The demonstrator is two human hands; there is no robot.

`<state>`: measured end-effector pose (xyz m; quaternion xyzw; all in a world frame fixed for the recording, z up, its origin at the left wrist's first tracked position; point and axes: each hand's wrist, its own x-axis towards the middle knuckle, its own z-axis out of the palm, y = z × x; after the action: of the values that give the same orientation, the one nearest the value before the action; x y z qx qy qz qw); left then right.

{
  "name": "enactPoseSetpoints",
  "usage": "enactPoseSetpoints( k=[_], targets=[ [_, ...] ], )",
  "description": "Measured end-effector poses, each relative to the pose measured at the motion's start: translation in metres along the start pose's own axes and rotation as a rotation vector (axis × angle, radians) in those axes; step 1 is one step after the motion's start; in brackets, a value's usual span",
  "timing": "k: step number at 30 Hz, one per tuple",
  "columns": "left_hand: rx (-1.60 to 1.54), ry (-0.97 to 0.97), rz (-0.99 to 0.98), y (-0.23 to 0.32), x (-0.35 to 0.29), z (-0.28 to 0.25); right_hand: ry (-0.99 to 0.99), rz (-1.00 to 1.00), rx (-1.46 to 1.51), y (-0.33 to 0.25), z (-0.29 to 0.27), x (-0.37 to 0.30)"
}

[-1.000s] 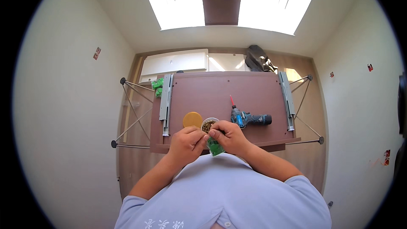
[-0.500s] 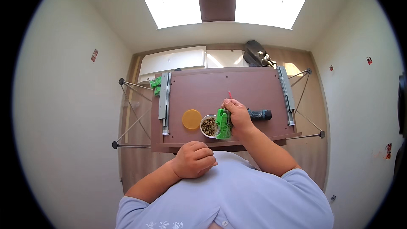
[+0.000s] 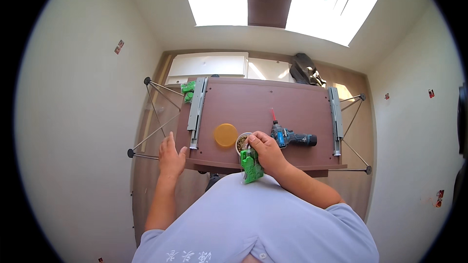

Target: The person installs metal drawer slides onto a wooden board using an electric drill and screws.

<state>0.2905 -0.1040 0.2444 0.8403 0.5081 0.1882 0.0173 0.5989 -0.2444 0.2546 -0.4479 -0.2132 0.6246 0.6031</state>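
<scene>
Green jig (image 3: pixel 252 165): I am seeing it lying at the near edge of the bench (image 3: pixel 253 102), overhanging toward the person.
Right hand (image 3: pixel 265 152): its grip is closing round the green jig, fingertips reaching over the small round tin (image 3: pixel 241 141) of screws.
Left hand (image 3: pixel 170 157): its grip is resting spread, holding nothing, on the bench's near left corner.
Yellow lid (image 3: pixel 225 135): lying just left of the tin.
Blue drill (image 3: pixel 291 139): lying just right of the right hand.
Metal rails (image 3: pixel 197 112): running along both bench sides.
</scene>
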Motion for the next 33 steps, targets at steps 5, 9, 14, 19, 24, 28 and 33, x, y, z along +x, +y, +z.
enactPoseSetpoints(
  k=[5, 9, 14, 19, 24, 28, 33],
  targets=[
    [-1.267, -0.779, -0.371, 0.059, -0.004, -0.047, -0.106, 0.069, -0.198, 0.01, 0.05, 0.009],
    [-1.303, -0.786, -0.29, 0.052, -0.006, -0.058, -0.305, 0.09, -0.297, 0.018, 0.072, 0.013],
    [-1.192, -0.85, -0.308, -0.006, 0.018, -0.068, -0.389, 0.186, 0.228, 0.032, 0.102, 0.032],
    [-1.29, -0.834, -0.447, -0.084, 0.041, -0.085, -0.27, 0.216, -0.511, 0.045, 0.163, 0.061],
    [-1.562, -0.723, -0.491, -0.155, 0.061, -0.085, -0.112, 0.145, -0.44, 0.064, 0.229, 0.096],
    [-1.619, -0.785, -0.466, -0.215, 0.093, -0.077, -0.032, 0.156, -0.386, 0.099, 0.256, 0.136],
    [-1.972, -0.543, -0.798, -0.266, 0.126, -0.043, 0.279, -0.026, -0.355, 0.134, 0.282, 0.17]
  ],
)
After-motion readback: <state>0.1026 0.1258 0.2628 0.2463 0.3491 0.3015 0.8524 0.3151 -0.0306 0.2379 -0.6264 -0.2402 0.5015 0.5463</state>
